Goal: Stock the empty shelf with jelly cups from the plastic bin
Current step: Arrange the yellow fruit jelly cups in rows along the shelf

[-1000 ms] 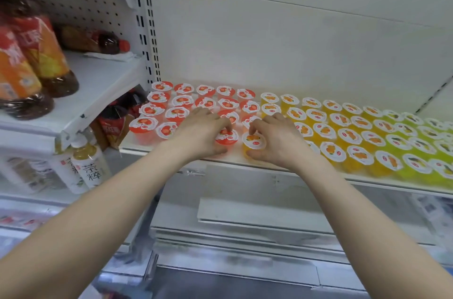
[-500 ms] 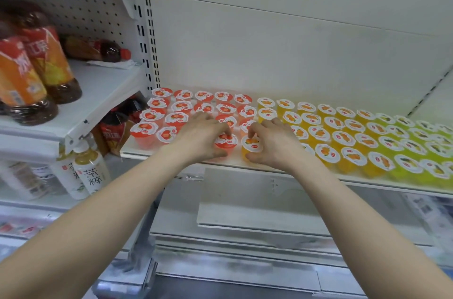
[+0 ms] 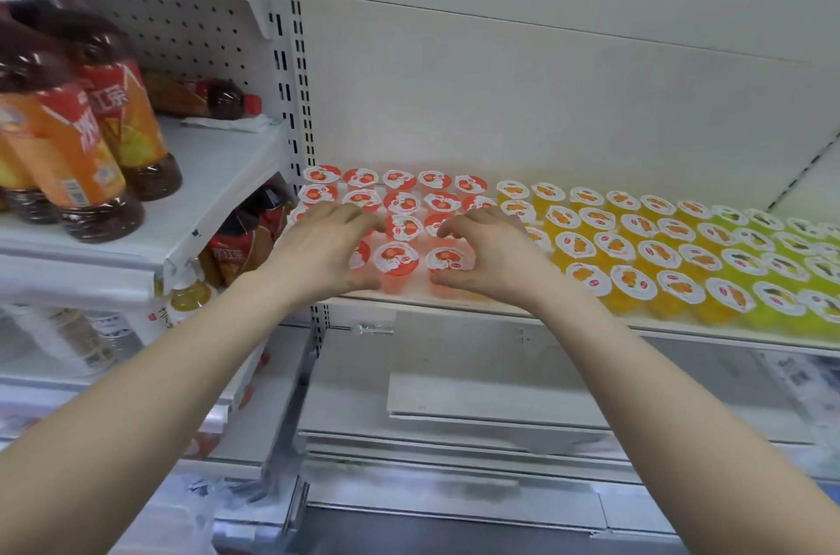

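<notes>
arms: both extended forward | left grip (image 3: 318, 250): fingers curled, thumb low | right grip (image 3: 495, 254): mirrored

place: shop, grocery aisle
fixtures: white metal shelf (image 3: 454, 305), slotted uprights (image 3: 296, 99), perforated back panel (image 3: 195, 31)
stock: jelly cups (image 3: 613, 245) in tight rows, grouped red, orange, green; identical labelled drink bottles (image 3: 68, 145) on the neighbouring bay
</notes>
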Available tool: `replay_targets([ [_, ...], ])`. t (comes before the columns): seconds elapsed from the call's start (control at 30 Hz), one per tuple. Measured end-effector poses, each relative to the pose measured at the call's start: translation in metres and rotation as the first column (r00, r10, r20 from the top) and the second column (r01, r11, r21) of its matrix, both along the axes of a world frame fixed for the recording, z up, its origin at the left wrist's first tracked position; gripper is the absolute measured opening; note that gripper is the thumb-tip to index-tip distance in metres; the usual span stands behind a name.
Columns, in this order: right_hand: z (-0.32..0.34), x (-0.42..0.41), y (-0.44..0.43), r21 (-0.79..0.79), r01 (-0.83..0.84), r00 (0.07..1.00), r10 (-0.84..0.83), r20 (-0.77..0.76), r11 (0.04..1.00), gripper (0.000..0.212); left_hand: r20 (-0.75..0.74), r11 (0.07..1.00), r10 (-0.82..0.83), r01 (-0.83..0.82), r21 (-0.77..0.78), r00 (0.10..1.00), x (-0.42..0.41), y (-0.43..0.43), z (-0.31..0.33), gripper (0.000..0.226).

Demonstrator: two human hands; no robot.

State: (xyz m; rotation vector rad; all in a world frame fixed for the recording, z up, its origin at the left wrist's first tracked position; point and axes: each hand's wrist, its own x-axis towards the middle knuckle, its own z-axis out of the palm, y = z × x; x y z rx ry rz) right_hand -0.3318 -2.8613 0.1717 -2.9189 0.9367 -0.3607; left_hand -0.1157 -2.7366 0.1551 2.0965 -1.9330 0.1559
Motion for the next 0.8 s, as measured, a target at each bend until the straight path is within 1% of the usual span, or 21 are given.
replay_targets([
  [0.13,-0.010,0.027,0.015,-0.006,-0.040,0.999,0.040,0.007,0.999,0.055,0.015,0.997,0.071,-0.071,0.006,0.997,0.015,0.016,-0.008,0.067],
  [0.37,-0.022,0.051,0.028,-0.069,-0.014,1.000,0.013,-0.011,0.998,0.051,-0.008,0.995,0.094,-0.094,-0.037,0.996,0.024,0.017,-0.016,0.048],
  [0.63,-0.022,0.047,0.027,-0.076,0.020,1.000,-0.020,-0.002,0.997,0.043,-0.035,0.992,0.092,-0.095,-0.081,0.995,0.026,0.019,-0.022,0.045],
  [0.8,-0.021,0.049,0.029,-0.091,0.027,0.999,-0.030,-0.036,0.995,0.046,-0.041,0.993,0.067,-0.071,-0.089,0.997,0.030,0.019,-0.024,0.047],
])
